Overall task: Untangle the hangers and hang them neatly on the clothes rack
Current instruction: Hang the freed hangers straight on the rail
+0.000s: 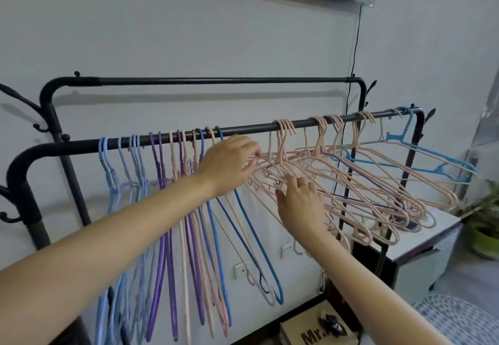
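**Left half sorted, pink tangle remaining**

We judged the job roughly half done. On the rack [297,123], the blue and purple hangers [162,209] at the left hung straight and orderly. To the right, the pink hangers [351,182] were splayed sideways on the same rail, interlocked, with one purple and some blue ones caught among them; these remained. A white bench [421,236] sat under their ends and a black cable [354,47] ran behind. Our left hand [229,163] pinched a pink wire; our right hand [299,199] curled its fingers around another.
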